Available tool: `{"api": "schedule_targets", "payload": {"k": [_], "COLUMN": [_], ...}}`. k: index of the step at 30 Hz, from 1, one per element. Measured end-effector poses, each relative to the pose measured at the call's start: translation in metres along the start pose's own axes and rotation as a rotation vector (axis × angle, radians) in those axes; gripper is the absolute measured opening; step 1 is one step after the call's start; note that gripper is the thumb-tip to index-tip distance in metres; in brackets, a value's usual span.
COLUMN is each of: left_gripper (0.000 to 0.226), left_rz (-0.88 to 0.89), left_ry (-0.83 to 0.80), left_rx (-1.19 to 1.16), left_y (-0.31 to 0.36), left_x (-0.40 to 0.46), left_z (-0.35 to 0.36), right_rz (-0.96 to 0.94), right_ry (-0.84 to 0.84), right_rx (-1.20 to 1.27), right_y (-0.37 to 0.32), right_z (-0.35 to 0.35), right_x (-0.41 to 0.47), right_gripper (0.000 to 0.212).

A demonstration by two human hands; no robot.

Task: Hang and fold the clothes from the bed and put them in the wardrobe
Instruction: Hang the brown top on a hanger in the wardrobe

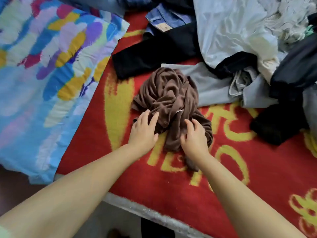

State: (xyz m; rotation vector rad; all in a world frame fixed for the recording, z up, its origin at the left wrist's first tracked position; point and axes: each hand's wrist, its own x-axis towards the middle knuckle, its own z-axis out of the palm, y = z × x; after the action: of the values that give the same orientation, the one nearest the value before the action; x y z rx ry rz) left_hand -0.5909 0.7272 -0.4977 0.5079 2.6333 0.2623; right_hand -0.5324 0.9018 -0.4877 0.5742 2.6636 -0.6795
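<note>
Brown garment [169,102] lies bunched on bed [223,194], near edge. My left hand [144,130] rests flat, fingers straight; right hand [194,136] fingers curl into cloth. Rec.: find hem, shake flat before folding.

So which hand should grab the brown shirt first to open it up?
Probably the right hand. Its fingers already curl into the bunched brown shirt, near the white tag. The left hand lies flatter on the shirt's edge and could hold it against the red blanket.
</note>
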Motion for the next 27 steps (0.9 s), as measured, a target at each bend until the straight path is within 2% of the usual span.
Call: {"api": "schedule_targets", "payload": {"k": [3,5,7,9,11,13,16,19,21,24,27], "left_gripper": [0.091,0.085,0.064,0.048,0.036,0.03,0.023,0.02,0.023,0.017,0.018], "left_rz": [0.019,0.015,-0.009,-0.089,-0.146,-0.174,-0.247,-0.342,-0.432,-0.568,-0.612], "left_ry": [-0.053,-0.093,-0.031,0.004,-0.05,-0.123,-0.134,-0.108,-0.055,0.118,0.356], "left_rx": [0.085,0.058,-0.012,-0.219,-0.32,-0.354,-0.387,-0.464,-0.559,-0.756,-0.959], "left_y": [-0.005,-0.005,-0.007,-0.01,-0.015,-0.02,-0.032,-0.054,-0.069,-0.084,-0.099], "left_x": [0.044,0.063,0.069,0.062,0.044,0.02,-0.022,-0.077,-0.115,-0.171,-0.229], "left_z": [0.018,0.029,0.038,0.045,0.052,0.056,0.057,0.049,0.037,0.008,-0.021], "right_rz": [0.094,0.145,0.152,0.148,0.116,0.09,0.237,0.423,0.525,0.527,0.376], "right_ry": [-0.074,-0.162,-0.137,-0.045,-0.029,-0.085,-0.142,-0.073,-0.035,-0.164,-0.295], "right_rx": [0.074,0.09,-0.029,-0.061,-0.074,-0.005,0.46,0.911,1.204,1.578,1.668], "right_y": [0.008,0.013,0.017,0.022,0.031,0.036,0.022,-0.008,-0.029,-0.064,-0.086], "right_z": [0.017,0.034,0.048,0.054,0.055,0.051,0.041,0.027,0.019,0.0,-0.021], "right_x": [0.041,0.055,0.059,0.058,0.053,0.047,0.031,0.003,-0.023,-0.07,-0.116], "right_gripper": [0.083,0.089,0.074,0.054,0.047,0.045,0.037,0.041,0.035,0.019,0.031]}}
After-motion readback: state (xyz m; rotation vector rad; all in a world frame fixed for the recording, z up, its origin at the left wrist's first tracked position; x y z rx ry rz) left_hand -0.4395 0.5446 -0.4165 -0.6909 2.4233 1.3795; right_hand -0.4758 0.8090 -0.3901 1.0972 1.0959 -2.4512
